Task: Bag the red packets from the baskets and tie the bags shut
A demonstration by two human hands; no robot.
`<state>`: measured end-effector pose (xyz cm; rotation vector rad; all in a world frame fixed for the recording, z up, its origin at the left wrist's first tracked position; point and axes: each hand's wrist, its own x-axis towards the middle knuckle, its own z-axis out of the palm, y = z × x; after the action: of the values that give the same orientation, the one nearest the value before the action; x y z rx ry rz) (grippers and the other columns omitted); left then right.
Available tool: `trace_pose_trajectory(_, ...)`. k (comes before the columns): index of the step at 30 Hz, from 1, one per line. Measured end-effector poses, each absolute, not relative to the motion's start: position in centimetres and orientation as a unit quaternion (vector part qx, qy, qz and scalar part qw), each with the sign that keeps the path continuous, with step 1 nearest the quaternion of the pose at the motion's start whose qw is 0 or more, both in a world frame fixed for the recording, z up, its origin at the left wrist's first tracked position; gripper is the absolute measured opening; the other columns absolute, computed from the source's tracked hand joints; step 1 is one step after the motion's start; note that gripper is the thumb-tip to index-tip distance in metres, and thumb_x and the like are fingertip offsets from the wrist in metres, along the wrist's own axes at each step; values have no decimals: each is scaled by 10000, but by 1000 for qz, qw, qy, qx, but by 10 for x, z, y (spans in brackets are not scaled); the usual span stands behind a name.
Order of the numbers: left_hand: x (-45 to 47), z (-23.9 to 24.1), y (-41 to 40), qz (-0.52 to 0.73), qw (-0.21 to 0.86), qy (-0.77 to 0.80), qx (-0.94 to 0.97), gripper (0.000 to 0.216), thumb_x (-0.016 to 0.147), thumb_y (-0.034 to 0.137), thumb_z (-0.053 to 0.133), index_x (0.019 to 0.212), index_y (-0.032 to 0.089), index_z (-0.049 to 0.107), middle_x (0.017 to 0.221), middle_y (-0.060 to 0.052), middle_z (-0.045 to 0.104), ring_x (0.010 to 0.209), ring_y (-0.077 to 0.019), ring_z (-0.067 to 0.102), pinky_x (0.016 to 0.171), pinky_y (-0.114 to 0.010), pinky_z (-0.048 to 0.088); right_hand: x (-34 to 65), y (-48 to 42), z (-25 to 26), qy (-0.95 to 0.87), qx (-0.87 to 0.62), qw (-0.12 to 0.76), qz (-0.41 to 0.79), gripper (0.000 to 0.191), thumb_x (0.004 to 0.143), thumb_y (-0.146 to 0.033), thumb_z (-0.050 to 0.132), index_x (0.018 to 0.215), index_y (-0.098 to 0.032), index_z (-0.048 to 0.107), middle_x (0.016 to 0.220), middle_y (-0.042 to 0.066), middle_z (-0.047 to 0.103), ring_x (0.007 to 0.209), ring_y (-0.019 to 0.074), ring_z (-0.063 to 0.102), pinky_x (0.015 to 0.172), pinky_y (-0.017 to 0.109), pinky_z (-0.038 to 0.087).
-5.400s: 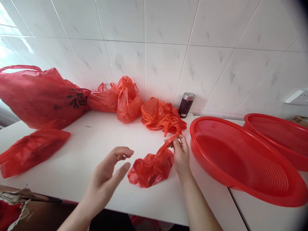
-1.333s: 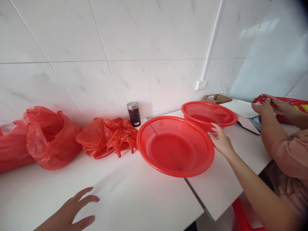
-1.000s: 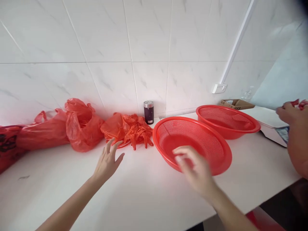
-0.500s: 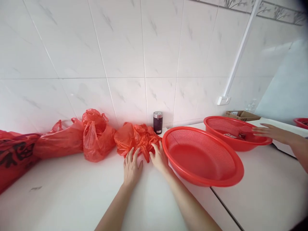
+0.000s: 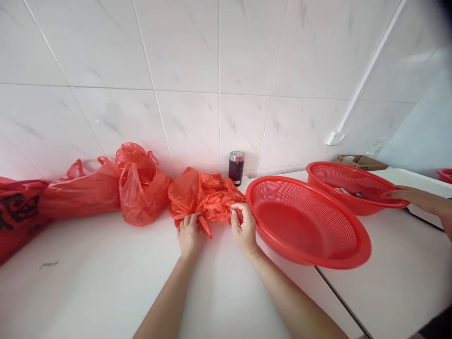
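Observation:
A crumpled red plastic bag [image 5: 215, 200] lies on the white table against the tiled wall. At its front left edge, my left hand [image 5: 189, 233] has its fingers curled onto the plastic. My right hand [image 5: 244, 226] pinches a fold of the same bag on its right side, thumb and fingers together. Just right of that hand stands a big red perforated plastic basin [image 5: 296, 230], with nothing visible inside. Behind the bag a dark tumbler [image 5: 236, 169] with a silver lid stands upright.
Several filled red bags [image 5: 143, 193] line the wall on the left. Another person's hand [image 5: 411, 195] grips the rim of a second red basin [image 5: 356, 202], which holds small packets. A cardboard box [image 5: 363, 162] sits behind it. A seam [image 5: 335, 294] crosses the table.
My hands have closed from spread fingers onto the red bag. The other person's hand has come down onto the far basin's rim. The view has tilted slightly downward.

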<state>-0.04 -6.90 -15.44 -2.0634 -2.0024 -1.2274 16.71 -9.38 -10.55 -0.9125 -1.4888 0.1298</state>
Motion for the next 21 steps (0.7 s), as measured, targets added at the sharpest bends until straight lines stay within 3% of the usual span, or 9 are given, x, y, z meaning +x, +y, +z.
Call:
trace_pose_trajectory(4, -3, -159, -64, -431, 14, -646, -630, 467, 766, 85, 481, 1207, 201, 583, 1111, -138, 593, 1044, -334, 557, 874, -514, 444, 159, -112, -92, -643, -325, 693, 4, 274, 889, -71, 452, 1114, -216, 512, 992, 67, 585, 945, 176, 578, 844, 347, 492)
trace_pose_trajectory(9, 1, -152, -68, -503, 34, -602, -619, 530, 770, 88, 468, 1291, 188, 467, 1274, -156, 482, 1206, -303, 464, 977, -469, 422, 150, -116, -100, -724, -272, 633, -33, 461, 854, -41, 436, 1276, -225, 457, 1042, 90, 605, 957, 202, 586, 809, 375, 524)
trace_pose_trajectory(13, 4, -131, -87, -549, 45, -547, -631, 598, 786, 225, 576, 1353, 212, 385, 1396, -145, 381, 1311, -301, 379, 1079, -470, 344, 150, -120, -96, -723, -274, 634, -24, 491, 840, -37, 438, 1287, -240, 451, 1056, 90, 604, 991, 214, 585, 849, 409, 518)
trace_pose_trajectory(17, 13, -110, -104, -572, -69, -453, -680, 558, 793, 287, 613, 1324, 248, 447, 1446, -111, 386, 1335, -306, 378, 1087, -469, 346, 146, -130, -86, -731, -250, 634, -25, 453, 836, -61, 464, 1254, -235, 469, 1027, 86, 626, 959, 216, 605, 827, 399, 523)
trace_pose_trajectory(21, 6, -95, -113, -575, -211, -408, -677, 328, 824, 264, 576, 1147, 223, 610, 1281, -88, 576, 1196, -285, 524, 998, -416, 432, 146, -133, -84, -752, -233, 617, -15, 393, 846, -88, 465, 1213, -227, 487, 979, 72, 660, 890, 202, 628, 795, 366, 527)
